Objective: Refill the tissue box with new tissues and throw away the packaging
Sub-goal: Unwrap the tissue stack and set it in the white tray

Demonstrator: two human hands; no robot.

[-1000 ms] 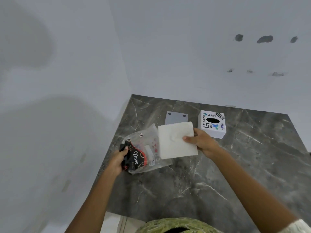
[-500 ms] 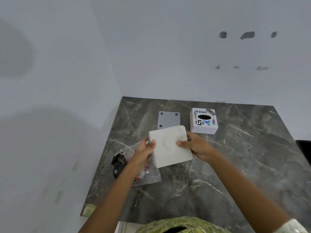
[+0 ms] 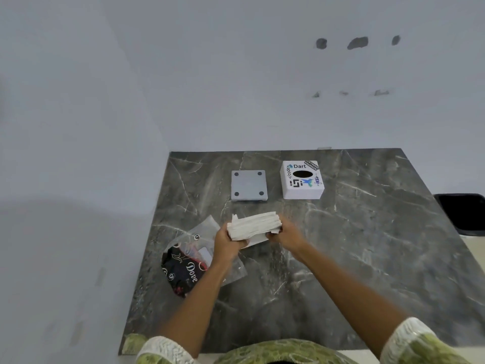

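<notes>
We are holding the stack of white tissues (image 3: 253, 225) edge-on between both hands, lifted just above the dark marble tabletop (image 3: 367, 232). Our left hand (image 3: 227, 243) is keeping a closed grip on the stack's left end, and our right hand (image 3: 286, 233) is gripping its right end the same way. Just beside and partly under our left forearm, the clear plastic packaging (image 3: 189, 261) with black and red print is lying flat. Farther back, the white tissue box (image 3: 301, 180), stickered, its oval opening facing up, is sitting near the wall, with the grey square base plate (image 3: 248, 185) lying just to its left, apart from it.
</notes>
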